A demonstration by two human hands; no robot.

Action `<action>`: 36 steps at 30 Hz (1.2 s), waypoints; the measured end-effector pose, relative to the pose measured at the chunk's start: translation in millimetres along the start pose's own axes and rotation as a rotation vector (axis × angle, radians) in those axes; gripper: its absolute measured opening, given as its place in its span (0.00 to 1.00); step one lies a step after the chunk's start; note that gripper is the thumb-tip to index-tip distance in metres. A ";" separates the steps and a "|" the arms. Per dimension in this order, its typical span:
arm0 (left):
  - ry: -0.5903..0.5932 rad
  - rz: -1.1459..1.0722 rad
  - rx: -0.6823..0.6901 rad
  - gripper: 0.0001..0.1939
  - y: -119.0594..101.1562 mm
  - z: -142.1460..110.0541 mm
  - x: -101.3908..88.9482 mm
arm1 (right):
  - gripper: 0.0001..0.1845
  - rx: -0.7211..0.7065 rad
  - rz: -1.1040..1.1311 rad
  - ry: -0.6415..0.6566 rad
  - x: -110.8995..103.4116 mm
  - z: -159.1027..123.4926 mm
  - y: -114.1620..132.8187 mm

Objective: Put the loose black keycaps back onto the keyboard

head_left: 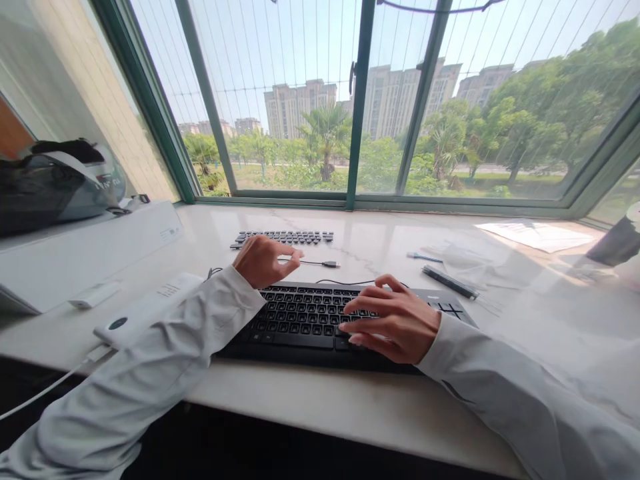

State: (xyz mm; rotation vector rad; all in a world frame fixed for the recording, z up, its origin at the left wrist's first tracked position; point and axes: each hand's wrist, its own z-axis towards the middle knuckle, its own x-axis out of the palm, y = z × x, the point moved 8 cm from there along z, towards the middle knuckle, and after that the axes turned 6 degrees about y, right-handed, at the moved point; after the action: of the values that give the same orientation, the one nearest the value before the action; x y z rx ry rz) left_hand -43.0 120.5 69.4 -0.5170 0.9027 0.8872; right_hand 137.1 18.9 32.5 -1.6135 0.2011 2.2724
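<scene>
A black keyboard [300, 343] lies before me on the pale windowsill counter, many of its key positions showing bare sockets without caps. Several loose black keycaps [285, 237] are laid out in rows behind it. Above the keyboard's back left edge is my left hand [265, 261], thumb and forefinger pinched together; whatever may be between them is too small to make out. My right hand [393, 320] rests over the right part of the keyboard with its fingers spread. Between the keycaps and the keyboard lies a USB plug [330, 264] on its cable.
On the right are a small blue-tipped tool [425, 257], a black bar-shaped object [450, 282], clear plastic wrapping [473, 260] and a paper sheet [540, 235]. A white power strip [155, 303], a white box [95, 250] and a dark bag [65, 180] stand left. A window runs behind.
</scene>
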 end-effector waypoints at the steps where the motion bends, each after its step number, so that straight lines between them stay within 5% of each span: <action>1: 0.017 0.039 -0.086 0.14 15.7 2.8 2.0 | 0.13 0.000 0.007 -0.010 -0.1 -0.2 -0.2; 6: 0.146 0.146 -0.378 0.19 81.3 5.1 16.6 | 0.13 -0.025 0.034 -0.042 -2.9 -0.5 1.7; 10: 0.235 0.151 -0.395 0.19 100.4 6.4 32.4 | 0.13 -0.049 0.027 -0.075 -4.9 -0.9 5.5; 17: 0.445 0.307 -0.222 0.18 96.2 36.7 69.5 | 0.13 -0.053 0.001 -0.142 0.3 -4.9 0.3; 26: 0.541 0.389 -0.137 0.17 88.2 65.4 104.3 | 0.12 -0.059 -0.025 -0.167 -3.6 -5.5 0.6; 31: 0.513 0.386 -0.155 0.14 79.3 67.4 105.8 | 0.13 -0.077 -0.035 -0.184 -4.0 -5.1 2.8; 36: 0.412 0.341 -0.107 0.15 54.4 63.9 81.4 | 0.12 -0.047 -0.059 -0.229 -8.9 -6.7 2.5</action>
State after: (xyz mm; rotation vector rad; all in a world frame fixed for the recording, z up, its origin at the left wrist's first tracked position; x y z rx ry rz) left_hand -33.9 231.5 33.7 -0.6644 1.3501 1.1658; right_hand 144.8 12.8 38.3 -1.3474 0.0418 2.4075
